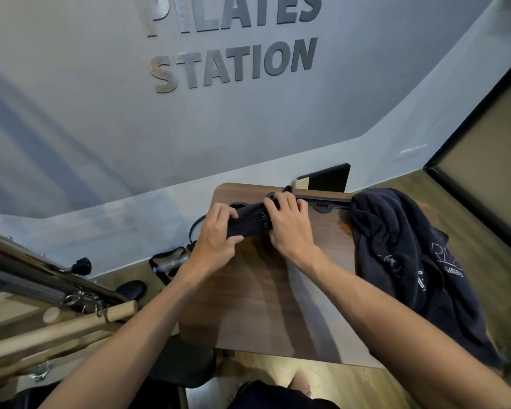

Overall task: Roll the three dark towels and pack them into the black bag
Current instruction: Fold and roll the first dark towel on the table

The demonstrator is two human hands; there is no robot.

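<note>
A rolled dark towel [250,222] lies across the far part of the small wooden table [257,302]. My left hand [216,237] grips its left end, thumb under and fingers over. My right hand [289,222] is curled over its right end, pressing it down. A heap of loose dark towels [410,261] with pale lettering hangs over the table's right edge. I cannot pick out the black bag with certainty; a black strap loop [194,231] shows just left of the table.
A black slot rail [328,199] runs along the table's far edge, with a dark tablet [328,178] leaning on the grey wall behind. Wooden poles [59,326] and metal frame parts [36,276] fill the lower left. A black handle strap [168,264] lies on the floor.
</note>
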